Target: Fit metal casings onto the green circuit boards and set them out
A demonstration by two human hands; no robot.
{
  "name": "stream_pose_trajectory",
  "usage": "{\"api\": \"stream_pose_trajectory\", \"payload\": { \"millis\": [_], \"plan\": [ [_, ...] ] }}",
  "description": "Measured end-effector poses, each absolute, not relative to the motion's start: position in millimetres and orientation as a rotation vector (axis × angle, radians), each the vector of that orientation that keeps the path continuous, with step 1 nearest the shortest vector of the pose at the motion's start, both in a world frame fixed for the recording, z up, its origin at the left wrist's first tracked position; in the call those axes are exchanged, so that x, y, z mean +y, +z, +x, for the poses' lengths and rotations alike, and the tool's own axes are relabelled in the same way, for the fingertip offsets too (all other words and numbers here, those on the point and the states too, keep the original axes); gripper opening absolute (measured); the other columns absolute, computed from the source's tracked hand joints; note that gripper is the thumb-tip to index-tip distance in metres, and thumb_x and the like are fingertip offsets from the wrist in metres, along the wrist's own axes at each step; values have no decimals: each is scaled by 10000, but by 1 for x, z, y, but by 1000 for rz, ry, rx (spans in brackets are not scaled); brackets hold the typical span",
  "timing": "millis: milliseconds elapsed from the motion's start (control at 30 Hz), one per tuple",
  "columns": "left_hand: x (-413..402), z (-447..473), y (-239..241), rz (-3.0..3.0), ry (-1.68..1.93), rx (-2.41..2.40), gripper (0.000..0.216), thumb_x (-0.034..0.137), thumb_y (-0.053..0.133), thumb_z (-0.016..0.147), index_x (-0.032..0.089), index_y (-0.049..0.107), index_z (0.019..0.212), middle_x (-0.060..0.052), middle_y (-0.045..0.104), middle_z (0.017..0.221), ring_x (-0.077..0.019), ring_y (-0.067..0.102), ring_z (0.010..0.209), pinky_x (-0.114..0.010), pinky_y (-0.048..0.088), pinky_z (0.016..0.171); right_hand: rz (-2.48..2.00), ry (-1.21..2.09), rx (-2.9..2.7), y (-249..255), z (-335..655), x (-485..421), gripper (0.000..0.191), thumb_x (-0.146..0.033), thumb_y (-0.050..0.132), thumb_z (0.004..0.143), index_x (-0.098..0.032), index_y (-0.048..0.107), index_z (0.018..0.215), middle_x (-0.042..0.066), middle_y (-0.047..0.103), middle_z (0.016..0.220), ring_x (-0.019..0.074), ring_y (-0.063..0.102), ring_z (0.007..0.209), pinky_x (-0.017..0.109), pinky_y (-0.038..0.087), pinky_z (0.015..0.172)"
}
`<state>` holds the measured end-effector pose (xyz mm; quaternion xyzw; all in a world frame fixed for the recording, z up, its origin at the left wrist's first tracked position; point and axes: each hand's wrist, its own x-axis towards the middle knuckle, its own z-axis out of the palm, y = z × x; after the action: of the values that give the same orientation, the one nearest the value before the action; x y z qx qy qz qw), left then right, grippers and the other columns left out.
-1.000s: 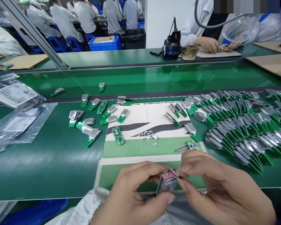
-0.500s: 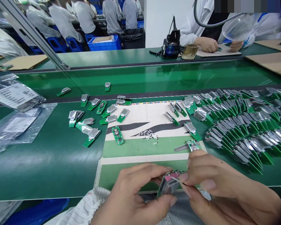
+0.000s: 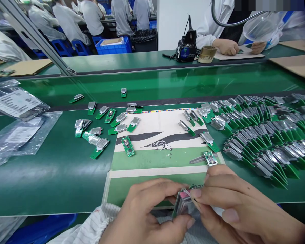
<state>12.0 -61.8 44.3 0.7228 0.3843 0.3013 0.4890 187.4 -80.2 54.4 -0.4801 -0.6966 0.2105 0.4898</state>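
Observation:
My left hand [image 3: 152, 206], near the bottom middle, is closed on a small green circuit board with a display module [image 3: 185, 204], gripped by its edges and tilted up. A pink strip shows along the module's upper end. My right hand [image 3: 226, 200] pinches something thin and pale against that end; whether it is a tool tip or a film edge I cannot tell. Under both hands lies a green and white mat [image 3: 157, 173]. Tiny black and white pieces [image 3: 160, 145] are heaped on it, and a circuit board [image 3: 127, 146] lies to their left.
Rows of display boards [image 3: 264, 145] lean together at right. Loose boards [image 3: 99, 144] lie left of the mat, near plastic bags [image 3: 17, 105]. Beyond runs a green conveyor belt [image 3: 167, 81] carrying two boards. Across it, a co-worker's hands [image 3: 226, 47] work beside a tape roll [image 3: 207, 55].
The two boards on the far belt have shifted right. My right fingers have moved slightly left and down over the module's pink end. My left hand keeps its hold.

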Motion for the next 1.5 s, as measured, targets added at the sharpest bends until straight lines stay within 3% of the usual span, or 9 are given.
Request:
{"api": "stream_pose_trajectory", "payload": {
  "millis": [133, 300, 467, 667, 867, 1067, 1233, 1367, 1500],
  "plan": [
    [-62, 14, 44, 1805, 772, 972, 324, 103, 795, 653, 242, 712, 933, 26, 753, 819, -144, 699, 692, -155, 549, 647, -1032, 402, -1633, 54, 185, -82, 318, 57, 536, 722, -239, 419, 726, -68, 687, 656, 100, 619, 528, 264, 567, 674],
    [-62, 15, 46, 1847, 793, 987, 297, 38, 760, 645, 200, 703, 886, 32, 726, 774, -103, 682, 663, -105, 519, 644, -1015, 449, -1689, 54, 188, -80, 310, 50, 548, 741, -226, 411, 706, -64, 690, 692, 85, 621, 579, 171, 518, 548],
    [-62, 14, 47, 1867, 780, 1000, 337, 21, 753, 631, 194, 701, 915, 30, 726, 792, -100, 680, 667, -93, 518, 650, -1016, 396, -1693, 53, 186, -79, 312, 74, 518, 714, -223, 434, 751, -71, 673, 675, 92, 616, 574, 246, 560, 723],
    [-60, 17, 47, 1845, 778, 999, 264, 13, 728, 640, 165, 706, 855, 10, 724, 750, -111, 680, 651, -124, 513, 621, -978, 742, -1456, 35, 188, -93, 452, 61, 600, 760, -266, 493, 1054, -6, 652, 895, 158, 649, 850, 287, 558, 855],
    [-60, 16, 42, 1908, 740, 965, 118, 105, 701, 727, 140, 692, 840, -23, 689, 719, -134, 656, 622, -174, 526, 582, -1010, 760, -1455, 30, 187, -95, 435, 47, 562, 815, -288, 493, 1084, 8, 603, 907, 170, 627, 879, 280, 568, 781],
    [-59, 18, 43, 1975, 809, 915, 180, 38, 685, 733, 140, 683, 882, -31, 724, 797, -111, 676, 682, -123, 530, 650, -1082, 808, -1460, 31, 186, -92, 373, -11, 563, 855, -310, 481, 1062, 3, 596, 886, 172, 627, 869, 254, 572, 721],
    [-56, 19, 44, 2079, 814, 941, 164, 53, 659, 770, 155, 682, 895, -50, 749, 870, -141, 699, 765, -154, 549, 701, -1150, 823, -1504, 30, 189, -88, 260, -89, 545, 904, -316, 486, 1015, 3, 574, 880, 169, 623, 857, 250, 577, 699],
    [-47, 21, 42, 1907, 652, 986, 193, 63, 677, 735, 182, 680, 887, -17, 724, 780, -142, 684, 673, -189, 561, 629, -1269, 805, -1613, 27, 194, -83, 192, -244, 555, 939, -329, 504, 1103, 26, 560, 1044, 164, 609, 904, 232, 566, 710],
    [-29, 23, 37, 1525, 574, 905, 340, 161, 754, 711, 218, 595, 1007, -31, 693, 965, -177, 698, 838, -262, 593, 730, -1374, 806, -1780, 24, 205, -74, 230, -284, 535, 957, -352, 507, 1176, 10, 566, 1179, 161, 597, 1004, 215, 540, 727]
  ]
}}
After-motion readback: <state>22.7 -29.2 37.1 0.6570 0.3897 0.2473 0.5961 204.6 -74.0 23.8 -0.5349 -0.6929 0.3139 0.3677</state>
